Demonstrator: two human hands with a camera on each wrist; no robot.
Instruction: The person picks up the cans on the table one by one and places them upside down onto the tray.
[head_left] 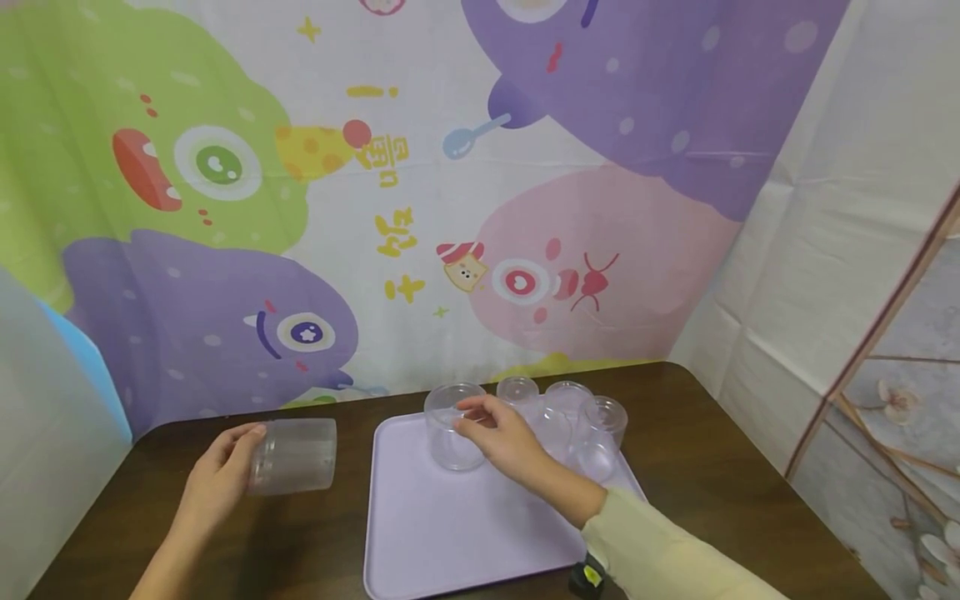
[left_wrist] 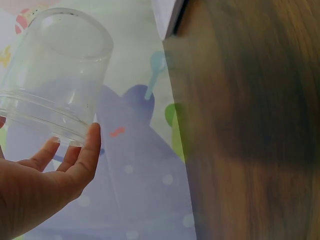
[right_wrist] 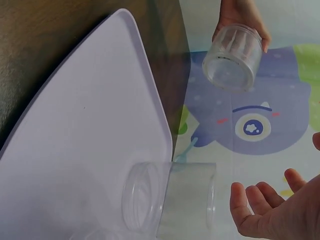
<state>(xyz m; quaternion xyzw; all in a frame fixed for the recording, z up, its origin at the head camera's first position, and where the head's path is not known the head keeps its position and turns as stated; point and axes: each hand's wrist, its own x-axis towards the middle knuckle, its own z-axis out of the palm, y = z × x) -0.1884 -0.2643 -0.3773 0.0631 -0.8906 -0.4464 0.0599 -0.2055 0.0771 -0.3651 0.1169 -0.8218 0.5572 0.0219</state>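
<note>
My left hand (head_left: 213, 483) grips a clear plastic jar (head_left: 300, 455) by its ridged rim end, above the table left of the tray. The jar lies sideways in the head view, its base toward the right. In the left wrist view my thumb is mostly out of frame and the fingers press the jar's rim (left_wrist: 45, 112). My right hand (head_left: 510, 446) hovers beside a second clear jar (head_left: 450, 450), which stands at the tray's back left. Its fingers are loosely bent, and a gap shows between the fingertips and this jar (right_wrist: 192, 195) in the right wrist view.
A lilac tray (head_left: 450, 533) lies on the dark wooden table (head_left: 307, 550). Several clear containers (head_left: 603, 417) crowd its back right, partly behind my right hand. A small black object (head_left: 585, 577) is by the tray's front edge. A cartoon-printed cloth (head_left: 420, 333) hangs behind.
</note>
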